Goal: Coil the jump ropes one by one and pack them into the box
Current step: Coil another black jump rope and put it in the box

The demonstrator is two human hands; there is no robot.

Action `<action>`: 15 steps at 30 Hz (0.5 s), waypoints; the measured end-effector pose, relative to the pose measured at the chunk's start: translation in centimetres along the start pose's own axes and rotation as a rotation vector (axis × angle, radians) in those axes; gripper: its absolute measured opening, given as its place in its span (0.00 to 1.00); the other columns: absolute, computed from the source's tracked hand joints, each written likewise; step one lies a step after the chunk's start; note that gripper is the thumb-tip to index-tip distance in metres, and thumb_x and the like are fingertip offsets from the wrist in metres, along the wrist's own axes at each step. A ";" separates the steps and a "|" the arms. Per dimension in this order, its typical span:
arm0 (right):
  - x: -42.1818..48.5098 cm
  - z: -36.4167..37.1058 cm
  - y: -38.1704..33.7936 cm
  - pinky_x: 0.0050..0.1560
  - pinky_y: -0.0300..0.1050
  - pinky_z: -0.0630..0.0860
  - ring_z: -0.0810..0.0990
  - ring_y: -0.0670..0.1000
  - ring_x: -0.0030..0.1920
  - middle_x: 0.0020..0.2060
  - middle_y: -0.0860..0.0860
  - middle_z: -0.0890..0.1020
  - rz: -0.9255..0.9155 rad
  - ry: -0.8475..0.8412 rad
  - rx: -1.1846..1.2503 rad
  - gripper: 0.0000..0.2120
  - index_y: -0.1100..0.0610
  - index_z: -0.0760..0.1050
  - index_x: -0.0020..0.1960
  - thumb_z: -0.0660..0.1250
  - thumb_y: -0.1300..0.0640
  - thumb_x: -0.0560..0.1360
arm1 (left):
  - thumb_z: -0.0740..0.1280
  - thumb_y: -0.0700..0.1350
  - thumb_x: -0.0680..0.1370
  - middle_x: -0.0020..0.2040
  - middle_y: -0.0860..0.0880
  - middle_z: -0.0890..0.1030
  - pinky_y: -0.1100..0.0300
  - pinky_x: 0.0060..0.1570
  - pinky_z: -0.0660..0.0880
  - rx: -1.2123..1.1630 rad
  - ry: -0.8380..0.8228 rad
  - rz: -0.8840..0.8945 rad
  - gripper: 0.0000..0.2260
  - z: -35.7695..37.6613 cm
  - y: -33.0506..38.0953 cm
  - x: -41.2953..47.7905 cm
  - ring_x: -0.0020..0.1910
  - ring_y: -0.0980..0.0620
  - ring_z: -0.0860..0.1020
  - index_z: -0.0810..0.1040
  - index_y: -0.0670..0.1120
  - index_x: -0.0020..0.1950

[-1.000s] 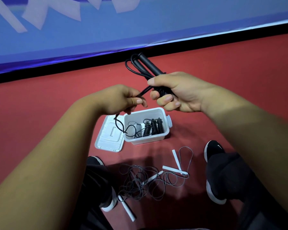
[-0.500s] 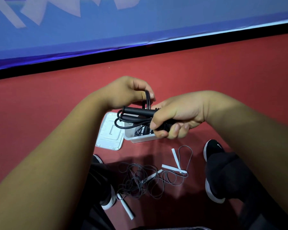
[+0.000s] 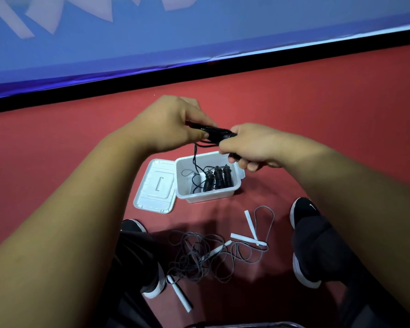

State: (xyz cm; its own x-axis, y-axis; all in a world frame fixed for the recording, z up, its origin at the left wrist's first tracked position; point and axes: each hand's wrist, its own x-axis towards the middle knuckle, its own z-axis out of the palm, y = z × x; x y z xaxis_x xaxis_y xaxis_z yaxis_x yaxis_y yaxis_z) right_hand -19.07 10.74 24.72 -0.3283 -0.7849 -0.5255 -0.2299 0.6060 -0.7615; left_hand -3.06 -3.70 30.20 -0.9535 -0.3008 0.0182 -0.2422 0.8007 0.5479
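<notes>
A black jump rope (image 3: 213, 133) is held level above the white box (image 3: 208, 196). My left hand (image 3: 173, 124) grips one end of its bundled handles and my right hand (image 3: 251, 147) grips the other end. A loose black cord hangs from the bundle down into the box. Inside the box lie several coiled black ropes (image 3: 217, 179). On the red floor nearer to me lies a tangle of grey ropes (image 3: 199, 254) with white handles (image 3: 250, 221).
The box's white lid (image 3: 155, 188) lies flat to its left. My two black shoes (image 3: 304, 242) stand either side of the tangle. A black strip and a blue banner (image 3: 199, 31) run along the far edge of the floor.
Both hands lowered the black rope from an upright hold to a level one over the box. My left hand moved onto the bundle's end, and the box shows again below.
</notes>
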 end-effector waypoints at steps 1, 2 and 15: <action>0.2 -0.1 0.0 0.25 0.40 0.66 0.73 0.54 0.31 0.39 0.55 0.81 0.001 0.047 0.005 0.07 0.58 0.76 0.53 0.66 0.56 0.77 | 0.76 0.40 0.76 0.46 0.52 0.81 0.56 0.52 0.76 0.036 -0.023 0.003 0.17 0.1 0.0 -0.1 0.47 0.54 0.80 0.87 0.59 0.60; 0.4 -0.1 0.0 0.25 0.40 0.68 0.74 0.54 0.31 0.39 0.55 0.82 0.002 0.098 0.001 0.07 0.58 0.76 0.51 0.66 0.56 0.77 | 0.75 0.40 0.76 0.46 0.52 0.81 0.56 0.52 0.76 0.062 -0.043 -0.008 0.19 0.2 0.0 -0.1 0.48 0.53 0.80 0.86 0.60 0.61; 0.3 0.3 -1.4 0.24 0.39 0.59 0.68 0.47 0.29 0.41 0.54 0.75 -0.143 0.025 0.512 0.10 0.57 0.73 0.55 0.73 0.56 0.80 | 0.68 0.44 0.81 0.35 0.47 0.86 0.55 0.40 0.84 0.098 -0.008 -0.329 0.10 2.3 0.1 1.0 0.30 0.53 0.84 0.83 0.44 0.43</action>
State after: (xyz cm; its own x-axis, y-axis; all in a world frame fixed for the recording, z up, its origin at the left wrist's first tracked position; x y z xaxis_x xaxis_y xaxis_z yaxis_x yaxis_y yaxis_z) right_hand -18.58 9.64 25.54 -0.3495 -0.8479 -0.3986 0.2008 0.3478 -0.9158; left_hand -4.42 -2.77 28.36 -0.8227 -0.5475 -0.1531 -0.5528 0.7077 0.4400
